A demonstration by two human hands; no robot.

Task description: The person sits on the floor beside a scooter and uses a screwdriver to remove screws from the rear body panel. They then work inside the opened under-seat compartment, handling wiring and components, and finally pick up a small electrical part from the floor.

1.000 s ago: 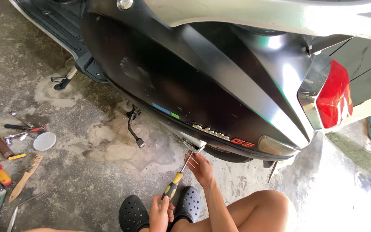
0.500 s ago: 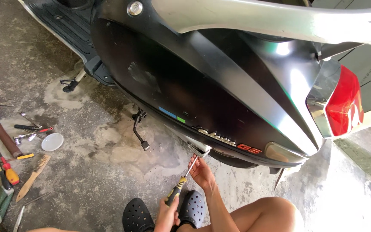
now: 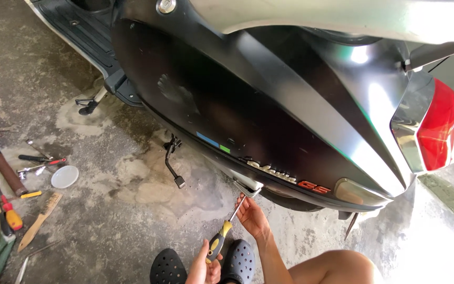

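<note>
My left grip (image 3: 204, 265) is closed around the yellow-and-black handle of the screwdriver (image 3: 223, 232), whose shaft slants up to the lower edge of the black scooter side panel (image 3: 227, 110). My right grip (image 3: 253, 218) lies half-curled beside the shaft near its tip, fingers touching the panel's underside. Below sit my black clogs (image 3: 240, 263); tools (image 3: 6, 210) lie scattered on the concrete floor (image 3: 106, 226) well to the left.
</note>
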